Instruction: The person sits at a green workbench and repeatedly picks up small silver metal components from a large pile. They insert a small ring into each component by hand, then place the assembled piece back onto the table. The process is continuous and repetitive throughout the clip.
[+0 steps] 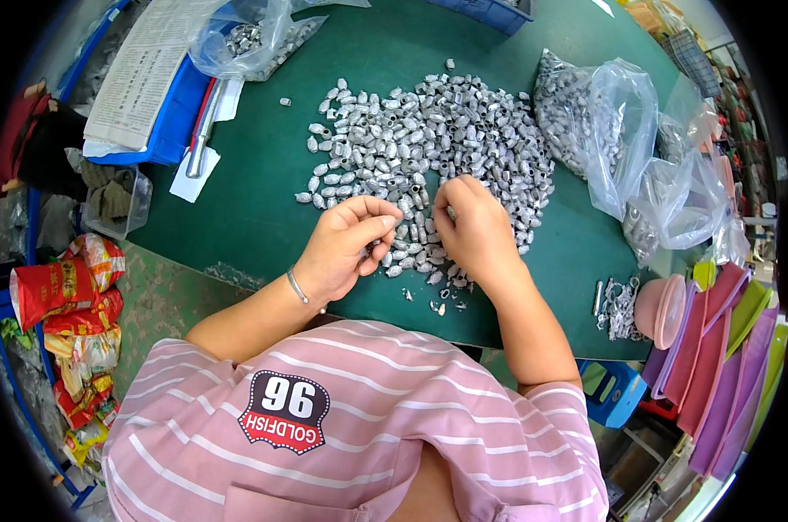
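A wide pile of small silver metal parts point(429, 139) lies spread on the green table point(263, 200). My left hand point(346, 248) rests at the pile's near edge with its fingers curled around a few of the parts. My right hand point(477, 230) sits just to the right of it, fingertips pinched down among the parts; whether it grips one is hidden. A few loose parts point(446, 300) lie under my wrists near the table's front edge.
Clear plastic bags of the same parts point(603, 122) sit at the right, another bag point(250, 39) at the back left on a blue tray point(163, 130) with papers. A pink bowl point(659, 309) and coloured sheets point(724, 348) lie at the right; snack packets point(72, 296) at the left.
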Demonstrator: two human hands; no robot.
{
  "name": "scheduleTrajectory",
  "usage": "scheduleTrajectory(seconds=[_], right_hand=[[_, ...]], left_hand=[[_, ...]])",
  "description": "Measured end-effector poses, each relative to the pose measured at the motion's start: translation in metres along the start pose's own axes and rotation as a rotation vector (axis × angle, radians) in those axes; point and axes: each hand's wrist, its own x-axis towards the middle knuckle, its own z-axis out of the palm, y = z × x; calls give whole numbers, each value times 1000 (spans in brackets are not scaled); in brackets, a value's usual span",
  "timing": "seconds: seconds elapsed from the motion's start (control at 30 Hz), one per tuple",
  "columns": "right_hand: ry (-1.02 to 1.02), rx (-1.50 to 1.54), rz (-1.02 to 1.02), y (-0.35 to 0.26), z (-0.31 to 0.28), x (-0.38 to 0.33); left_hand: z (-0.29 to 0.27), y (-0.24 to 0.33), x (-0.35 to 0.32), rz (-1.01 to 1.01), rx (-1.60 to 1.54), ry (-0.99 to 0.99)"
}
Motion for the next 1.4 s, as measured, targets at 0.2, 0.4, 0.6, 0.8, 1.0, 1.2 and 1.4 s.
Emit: scheduleTrajectory(seconds=[0.2,0.4,0.6,0.8,1.0,1.2,1.4], right_hand=[[-20,942,303,-7,0,-29],[151,948,62,-9,10,-40],[169,848,97,-17,5,-39],[134,995,165,-13,10,-45],[112,1580,653,-11,9,-48],[5,1667,692,-27,-6,-51],[61,1618,647,-24,-6,-59]], left_hand=[[4,-3,1,-53,117,-94],[10,-1,-2,3,288,-119],[8,-6,4,727,846,-75],[14,-3,-6,807,901,-87],[9,0,-4,158,-152,-196],[-28,87,39,312,-583,-76],[-75,205,97,815,-63,466]])
